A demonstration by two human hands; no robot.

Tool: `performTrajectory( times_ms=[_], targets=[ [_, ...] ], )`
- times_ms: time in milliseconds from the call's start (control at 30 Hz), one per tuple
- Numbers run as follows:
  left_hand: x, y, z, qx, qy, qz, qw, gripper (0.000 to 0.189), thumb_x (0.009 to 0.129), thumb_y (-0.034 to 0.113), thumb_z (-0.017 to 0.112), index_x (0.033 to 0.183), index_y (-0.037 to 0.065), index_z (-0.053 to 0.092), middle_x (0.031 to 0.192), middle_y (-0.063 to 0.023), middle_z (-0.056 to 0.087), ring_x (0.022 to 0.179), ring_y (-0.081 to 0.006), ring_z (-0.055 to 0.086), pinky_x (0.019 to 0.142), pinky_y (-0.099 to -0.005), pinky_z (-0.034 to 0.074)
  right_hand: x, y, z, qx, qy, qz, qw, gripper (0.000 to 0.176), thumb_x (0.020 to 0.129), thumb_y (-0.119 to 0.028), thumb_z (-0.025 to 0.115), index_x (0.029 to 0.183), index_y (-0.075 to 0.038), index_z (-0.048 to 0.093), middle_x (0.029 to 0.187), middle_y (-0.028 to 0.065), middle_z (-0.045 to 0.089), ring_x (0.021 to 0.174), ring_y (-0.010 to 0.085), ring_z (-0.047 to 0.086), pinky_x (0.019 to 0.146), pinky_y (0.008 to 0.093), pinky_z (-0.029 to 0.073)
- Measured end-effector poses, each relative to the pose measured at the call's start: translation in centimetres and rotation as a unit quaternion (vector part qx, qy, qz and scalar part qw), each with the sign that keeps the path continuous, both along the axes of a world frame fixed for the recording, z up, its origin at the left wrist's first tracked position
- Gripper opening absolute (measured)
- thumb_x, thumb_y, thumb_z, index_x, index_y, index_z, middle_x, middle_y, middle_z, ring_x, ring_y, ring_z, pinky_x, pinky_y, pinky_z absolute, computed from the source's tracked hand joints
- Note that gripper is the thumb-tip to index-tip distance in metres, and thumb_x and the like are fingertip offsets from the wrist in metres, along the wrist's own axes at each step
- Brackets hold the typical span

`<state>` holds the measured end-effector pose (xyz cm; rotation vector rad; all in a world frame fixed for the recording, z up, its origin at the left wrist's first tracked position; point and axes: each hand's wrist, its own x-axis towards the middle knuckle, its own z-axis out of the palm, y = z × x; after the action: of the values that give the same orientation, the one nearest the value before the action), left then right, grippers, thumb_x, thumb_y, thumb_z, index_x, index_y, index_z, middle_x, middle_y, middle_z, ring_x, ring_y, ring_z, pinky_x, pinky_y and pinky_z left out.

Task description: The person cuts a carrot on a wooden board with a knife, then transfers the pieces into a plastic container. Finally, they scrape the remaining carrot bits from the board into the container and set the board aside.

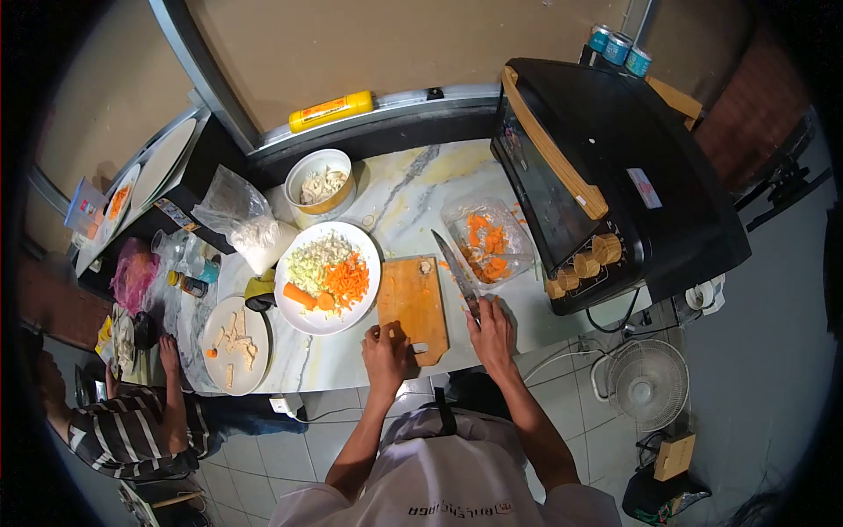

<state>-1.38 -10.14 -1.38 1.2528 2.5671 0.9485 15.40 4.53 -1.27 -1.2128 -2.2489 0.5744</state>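
Note:
A wooden cutting board (406,303) with a slot handle lies at the counter's front edge. My left hand (386,358) has its fingers bent over the board's lower left edge, gripping it. My right hand (492,338) is closed around the handle of a kitchen knife (457,270), its blade pointing away from me between the board and a clear plastic container. Orange carrot pieces (486,241) lie in that container (520,261). Left of the board, a white plate (329,327) holds diced carrot (347,279), pale green and whitish chopped pieces, and larger carrot chunks (300,295).
A black toaster oven (632,176) stands at the right. At the back is a bowl (320,207) of pale pieces, beside a plastic bag (255,233) of white contents. Another plate (257,350) sits left. A person in a striped shirt (132,430) works at the far left.

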Motion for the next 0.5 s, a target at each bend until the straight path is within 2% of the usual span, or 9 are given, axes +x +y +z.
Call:
performTrajectory(
  times_ms=[33,67,167,200,233,333,433,500],
  targets=[
    [0.5,-0.1,0.0,0.001,-0.004,-0.002,1.000,0.042,0.082,0.016,0.078,0.121,0.009,0.063,0.120,-0.0250,0.056,0.107,-0.0427,0.056,0.091,-0.0509,0.047,-0.1,-0.3,0.1,-0.014,0.016,-0.005,1.000,0.031,0.092,-0.019,0.067,0.116,-0.002,0.057,0.102,0.0245,0.061,0.090,0.0443,0.063,0.077,0.0524,0.051],
    [1.1,-0.1,-0.6,0.011,0.011,-0.010,1.000,0.044,0.080,0.017,0.079,0.121,0.011,0.063,0.118,-0.0219,0.056,0.104,-0.0409,0.056,0.086,-0.0505,0.047,-0.1,-0.4,0.4,-0.034,0.029,-0.003,0.999,0.030,0.093,-0.019,0.066,0.115,-0.002,0.057,0.101,0.0245,0.062,0.089,0.0446,0.064,0.076,0.0528,0.051],
    [2.8,0.0,-0.3,0.030,0.007,-0.032,0.999,0.044,0.079,0.016,0.080,0.120,0.010,0.063,0.120,-0.0217,0.055,0.105,-0.0404,0.056,0.085,-0.0498,0.047,0.1,-1.0,1.1,-0.077,0.064,0.009,0.995,0.025,0.094,-0.016,0.064,0.112,-0.001,0.057,0.095,0.0243,0.063,0.083,0.0454,0.064,0.071,0.0521,0.050],
    [3.1,0.2,-0.1,0.028,-0.006,-0.043,0.999,0.048,0.077,0.013,0.082,0.120,0.009,0.063,0.121,-0.0232,0.055,0.108,-0.0422,0.056,0.092,-0.0493,0.048,0.3,-0.9,0.7,-0.078,0.074,0.017,0.994,0.023,0.094,-0.015,0.064,0.110,0.000,0.057,0.093,0.0240,0.064,0.081,0.0458,0.064,0.068,0.0508,0.050],
    [3.4,0.4,0.1,0.031,-0.017,-0.050,0.998,0.050,0.076,0.013,0.083,0.121,0.009,0.062,0.122,-0.0235,0.055,0.109,-0.0424,0.056,0.092,-0.0492,0.048,0.5,-0.9,0.4,-0.079,0.083,0.024,0.993,0.021,0.094,-0.013,0.064,0.109,0.001,0.058,0.090,0.0237,0.065,0.078,0.0461,0.064,0.065,0.0494,0.049],
    [4.0,1.0,0.4,0.031,-0.035,-0.064,0.997,0.061,0.072,0.015,0.085,0.127,0.009,0.058,0.122,-0.0244,0.054,0.113,-0.0429,0.055,0.096,-0.0481,0.049,0.7,-0.6,-0.2,-0.163,0.090,0.031,0.982,0.015,0.096,-0.011,0.061,0.107,0.000,0.059,0.083,0.0202,0.064,0.069,0.0370,0.065,0.060,0.0443,0.048],
    [4.0,1.6,0.4,0.020,-0.061,-0.086,0.994,0.063,0.074,0.015,0.083,0.130,0.009,0.056,0.128,-0.0252,0.050,0.114,-0.0451,0.053,0.096,-0.0493,0.048,0.7,0.3,-2.0,-0.246,0.122,0.042,0.960,0.010,0.099,-0.010,0.057,0.103,-0.001,0.060,0.077,0.0117,0.064,0.059,0.0206,0.062,0.055,0.0346,0.046],
    [3.7,2.0,0.7,0.015,-0.073,-0.092,0.993,0.063,0.074,0.015,0.083,0.130,0.009,0.056,0.127,-0.0258,0.050,0.114,-0.0441,0.053,0.096,-0.0482,0.048,0.3,0.5,-2.7,-0.341,0.174,0.038,0.923,0.008,0.100,-0.008,0.056,0.101,-0.001,0.060,0.076,0.0067,0.063,0.060,0.0123,0.058,0.054,0.0295,0.046]
  ],
)
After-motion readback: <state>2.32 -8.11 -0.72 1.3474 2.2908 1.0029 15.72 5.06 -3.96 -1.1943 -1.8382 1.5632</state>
